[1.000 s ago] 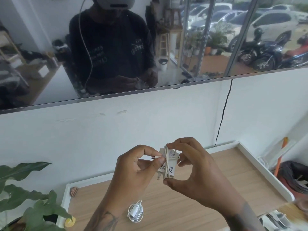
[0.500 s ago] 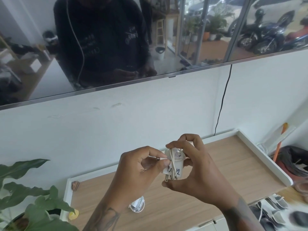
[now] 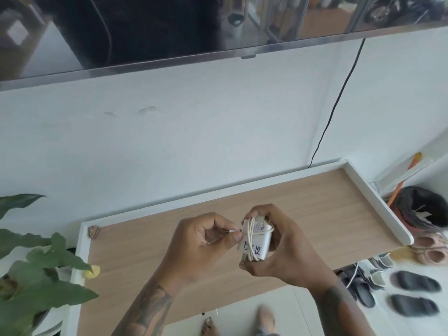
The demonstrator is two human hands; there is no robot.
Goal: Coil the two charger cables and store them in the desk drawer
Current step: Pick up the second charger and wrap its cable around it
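Observation:
A white charger block point(image 3: 257, 243) with dark handwriting on its face has a white cable wound around it. My right hand point(image 3: 283, 246) grips the block from the right and below, above the wooden desk top point(image 3: 303, 209). My left hand point(image 3: 201, 241) pinches the cable's free end, with its small metal plug point(image 3: 230, 231), just left of the block. The second coiled charger and the drawer are hidden from view.
The desk has a raised white rim point(image 3: 378, 202). A brown hair tie point(image 3: 94, 232) lies in its back left corner, a yellow object point(image 3: 92, 272) at the left edge. A leafy plant point(image 3: 36, 270) stands on the left. Sandals point(image 3: 414, 282) lie on the floor at the right. A black wire point(image 3: 339, 98) runs down the wall.
The camera has tilted down, so the desk's front edge and my feet show. The second coiled charger, seen below my left hand before, is hidden now. Both hands keep hold of the charger.

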